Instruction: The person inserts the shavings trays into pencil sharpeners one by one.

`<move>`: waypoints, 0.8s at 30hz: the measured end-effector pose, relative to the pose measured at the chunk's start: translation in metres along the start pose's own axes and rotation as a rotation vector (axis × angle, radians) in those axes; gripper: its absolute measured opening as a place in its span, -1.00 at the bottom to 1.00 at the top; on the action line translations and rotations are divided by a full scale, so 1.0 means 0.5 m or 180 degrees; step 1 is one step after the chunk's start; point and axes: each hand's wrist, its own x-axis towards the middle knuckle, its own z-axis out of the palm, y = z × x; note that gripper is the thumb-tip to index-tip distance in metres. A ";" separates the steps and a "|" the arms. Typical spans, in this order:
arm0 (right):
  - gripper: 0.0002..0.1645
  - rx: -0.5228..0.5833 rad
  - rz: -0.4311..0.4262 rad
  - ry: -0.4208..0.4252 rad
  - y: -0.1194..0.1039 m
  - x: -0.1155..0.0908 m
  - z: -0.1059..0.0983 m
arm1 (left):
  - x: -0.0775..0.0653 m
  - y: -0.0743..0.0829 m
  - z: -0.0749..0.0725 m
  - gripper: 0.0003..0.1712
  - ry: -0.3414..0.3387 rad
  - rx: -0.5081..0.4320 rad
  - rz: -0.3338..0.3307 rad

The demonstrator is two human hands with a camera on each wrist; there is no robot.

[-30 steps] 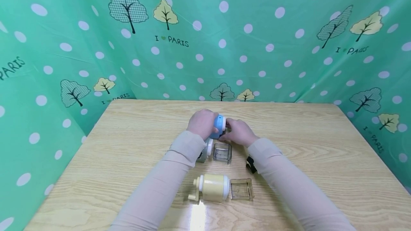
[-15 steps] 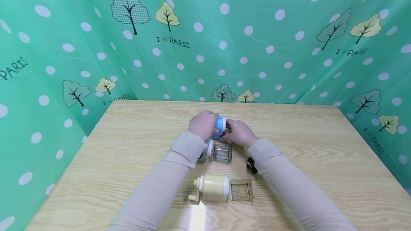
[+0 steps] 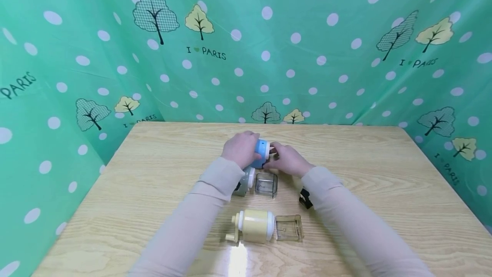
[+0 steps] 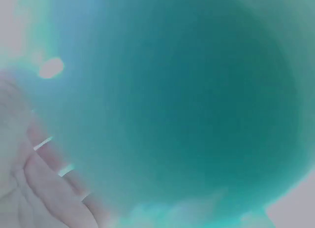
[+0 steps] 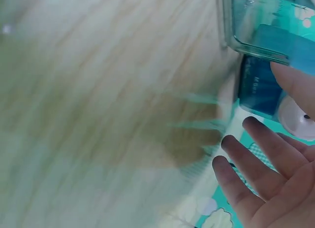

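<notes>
A blue pencil sharpener (image 3: 262, 154) with a white end lies toward the back of the table, and my left hand (image 3: 241, 149) grips it from the left. My right hand (image 3: 287, 160) is at its white end, fingers extended and thumb low beside the body. In the right wrist view, the right hand (image 5: 275, 183) has its fingers spread near the sharpener's round white face (image 5: 294, 118). Just in front lies a grey sharpener (image 3: 246, 181), partly hidden by the left sleeve, with a clear smoky drawer (image 3: 266, 184) at its right. The left wrist view is mostly a green blur.
Nearest me, a cream-yellow crank sharpener (image 3: 255, 225) lies with a clear brownish drawer (image 3: 289, 228) beside its white end. A black object (image 3: 305, 198) shows by the right sleeve. Green dotted cloth (image 3: 215, 97) borders the wooden table (image 3: 369, 183) at the back and sides.
My left hand has shifted slightly left, showing more of the grey sharpener. The right forearm has moved slightly right. The blue sharpener stays in my left hand's grip.
</notes>
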 end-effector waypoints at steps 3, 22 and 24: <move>-0.06 -0.0020 -0.0029 0.0013 -0.003 -0.013 -0.009 | -0.007 -0.008 -0.011 -0.24 0.0034 -0.0035 0.0030; -0.07 -0.0166 -0.0246 0.0114 -0.001 -0.094 -0.024 | -0.071 -0.052 -0.030 -0.32 0.0541 -0.0003 0.0560; -0.06 -0.0167 -0.0284 0.0091 -0.001 -0.100 -0.022 | -0.074 -0.053 -0.027 -0.31 0.0558 0.0002 0.0586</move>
